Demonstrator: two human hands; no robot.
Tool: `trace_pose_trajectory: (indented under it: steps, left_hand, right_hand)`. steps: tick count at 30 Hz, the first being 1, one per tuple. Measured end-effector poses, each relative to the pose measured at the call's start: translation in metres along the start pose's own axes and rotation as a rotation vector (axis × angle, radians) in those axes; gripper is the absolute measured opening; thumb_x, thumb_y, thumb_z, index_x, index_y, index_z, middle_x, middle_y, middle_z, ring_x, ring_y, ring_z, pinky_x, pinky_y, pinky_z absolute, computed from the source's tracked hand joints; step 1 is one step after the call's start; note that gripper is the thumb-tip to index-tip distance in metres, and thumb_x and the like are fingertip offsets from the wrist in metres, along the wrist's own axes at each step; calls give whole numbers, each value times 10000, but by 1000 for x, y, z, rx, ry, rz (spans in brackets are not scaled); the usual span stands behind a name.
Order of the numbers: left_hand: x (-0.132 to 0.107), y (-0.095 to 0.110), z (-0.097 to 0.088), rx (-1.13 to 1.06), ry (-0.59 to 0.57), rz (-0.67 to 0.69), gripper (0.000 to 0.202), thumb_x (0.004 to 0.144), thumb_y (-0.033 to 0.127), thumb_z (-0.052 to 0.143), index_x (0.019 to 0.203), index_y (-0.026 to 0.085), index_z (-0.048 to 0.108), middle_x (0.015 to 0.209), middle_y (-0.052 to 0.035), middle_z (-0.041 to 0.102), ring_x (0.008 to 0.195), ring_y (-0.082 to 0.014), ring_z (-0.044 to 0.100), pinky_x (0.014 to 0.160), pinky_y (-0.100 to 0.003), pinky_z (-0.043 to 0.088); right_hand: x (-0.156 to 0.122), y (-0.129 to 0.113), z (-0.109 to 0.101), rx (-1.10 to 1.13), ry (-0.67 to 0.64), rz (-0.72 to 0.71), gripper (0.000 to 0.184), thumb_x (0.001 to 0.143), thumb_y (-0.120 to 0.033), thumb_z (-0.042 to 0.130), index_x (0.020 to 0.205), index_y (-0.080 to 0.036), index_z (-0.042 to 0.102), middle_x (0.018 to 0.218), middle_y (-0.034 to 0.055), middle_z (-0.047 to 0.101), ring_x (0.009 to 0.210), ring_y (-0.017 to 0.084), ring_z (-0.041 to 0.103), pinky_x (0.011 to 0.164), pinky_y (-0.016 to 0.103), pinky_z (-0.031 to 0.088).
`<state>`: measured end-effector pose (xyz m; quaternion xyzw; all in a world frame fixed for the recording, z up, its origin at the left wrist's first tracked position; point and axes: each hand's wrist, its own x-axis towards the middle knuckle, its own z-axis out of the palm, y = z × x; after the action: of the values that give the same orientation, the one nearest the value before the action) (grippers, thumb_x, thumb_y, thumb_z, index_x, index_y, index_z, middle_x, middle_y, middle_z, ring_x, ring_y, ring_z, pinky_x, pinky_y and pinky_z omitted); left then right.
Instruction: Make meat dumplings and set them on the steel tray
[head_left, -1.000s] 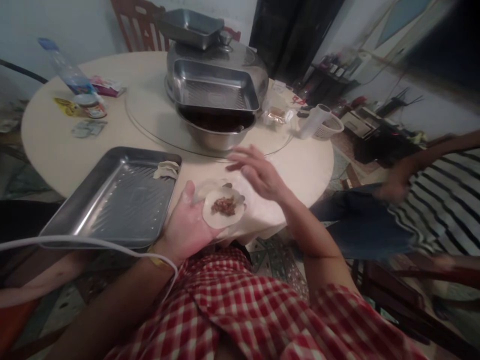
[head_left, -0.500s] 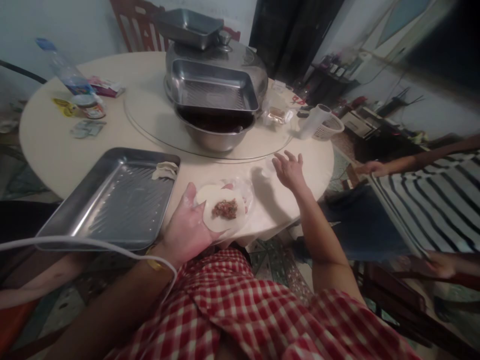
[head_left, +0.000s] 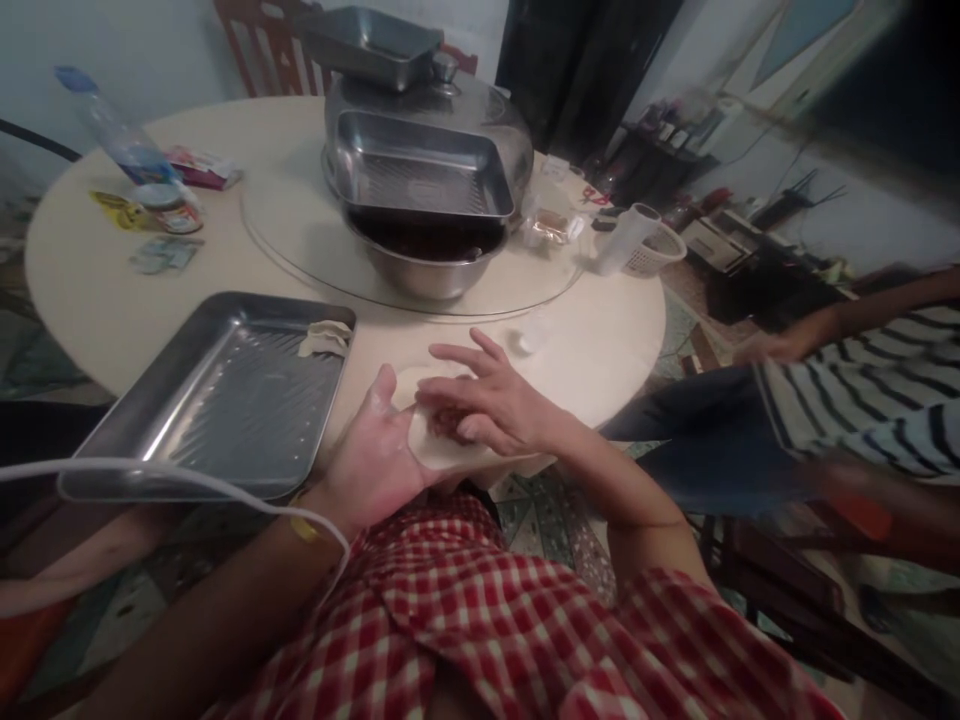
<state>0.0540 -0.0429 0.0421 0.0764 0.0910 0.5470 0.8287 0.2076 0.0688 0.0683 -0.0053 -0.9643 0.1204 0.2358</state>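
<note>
My left hand point(head_left: 375, 455) is palm up near the table's front edge, bearing a round dumpling wrapper point(head_left: 426, 445) across its fingers, thumb raised. Minced filling point(head_left: 444, 422) lies in the middle of the wrapper. Over it reaches my right hand point(head_left: 502, 400), with spread fingers touching or just above the filling; they partly hide both. Left of my hands is a large metal tray point(head_left: 225, 400), with a few pale folded dough pieces point(head_left: 326, 338) in its far right corner. A small white object point(head_left: 527, 338) stands beyond my right hand.
On the turntable are a metal bowl point(head_left: 435, 275), a metal tray point(head_left: 424, 180) above it and a domed lid point(head_left: 480, 105). A bottle point(head_left: 124, 140) and jar point(head_left: 169, 208) stand left, a white basket point(head_left: 656, 250) right. A cable point(head_left: 187, 482) crosses my left forearm. A striped-shirted person point(head_left: 855, 370) is at right.
My right hand has come leftward and down from above the table's right part onto the filled wrapper. My left hand still holds the wrapper. The person at right has shifted.
</note>
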Motion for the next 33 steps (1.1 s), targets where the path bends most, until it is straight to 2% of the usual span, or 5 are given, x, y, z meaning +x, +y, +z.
trace_pose_trajectory:
  steps: [6, 11, 22, 27, 33]
  left_hand:
    - [-2, 3, -2, -14, 46, 38, 669, 969, 568, 283, 1436, 109, 420, 1193, -164, 688, 1175, -316, 608, 1017, -526, 451]
    - [5, 0, -3, -103, -20, 21, 627, 976, 529, 309, 1482, 163, 361, 1194, -138, 697, 1163, -305, 623, 1019, -522, 464]
    - [8, -1, 4, -43, 84, 48, 632, 974, 526, 320, 1464, 134, 392, 1216, -149, 685, 1172, -325, 613, 1017, -522, 466]
    - [9, -2, 5, -10, 121, 27, 717, 960, 581, 295, 1482, 90, 328, 1220, -178, 672, 1167, -323, 613, 1049, -534, 421]
    - [7, -7, 0, -1, 39, -23, 747, 953, 608, 284, 1478, 78, 320, 1222, -167, 669, 1242, -312, 555, 1092, -500, 357]
  right_hand:
    - [-37, 76, -32, -335, 328, 608, 582, 1008, -473, 138, 1064, -232, 665, 1202, 82, 672, 1324, 235, 472, 1169, 543, 220]
    - [-77, 124, -39, -486, 142, 907, 573, 1016, -429, 131, 1212, -187, 611, 1321, 100, 614, 1369, 275, 413, 1161, 616, 155]
    - [-79, 133, -30, -396, 108, 883, 644, 1007, -468, 84, 1232, -173, 610, 1295, 114, 637, 1391, 275, 394, 1173, 617, 106]
    - [-65, 77, -38, -187, 481, 733, 672, 994, -476, 0, 1346, -182, 492, 1029, 95, 745, 1249, 204, 558, 1152, 525, 273]
    - [-30, 1, -15, 64, 197, 177, 636, 965, -583, 85, 1379, -273, 455, 1036, 15, 740, 1369, 194, 442, 1224, 518, 127]
